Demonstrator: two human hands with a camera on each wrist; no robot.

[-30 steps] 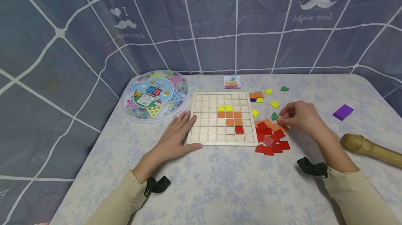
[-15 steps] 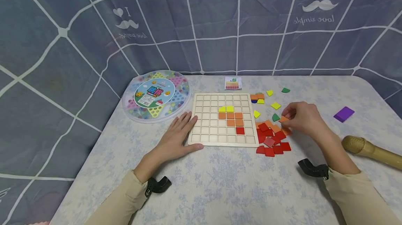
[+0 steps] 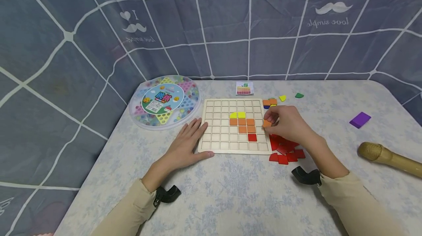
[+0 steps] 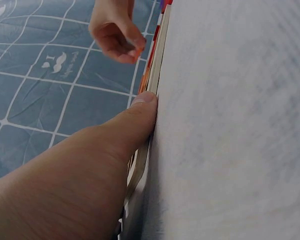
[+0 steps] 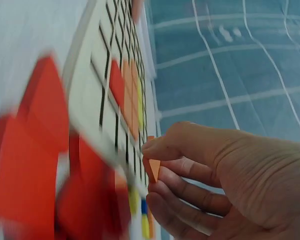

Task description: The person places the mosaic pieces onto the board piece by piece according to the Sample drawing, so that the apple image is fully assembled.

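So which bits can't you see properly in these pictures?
- Orange piece, head view: the right hand covers part, so its full shape is unclear.
- Whatever lies under that hand, head view: hidden by it.
- Microphone, head view: the handle's end is cut off by the right edge.
- Little card, head view: details too small.
- Red pieces, right wrist view: outlines blurred.

Red tiles [image 5: 26, 172] quite blurry in the right wrist view
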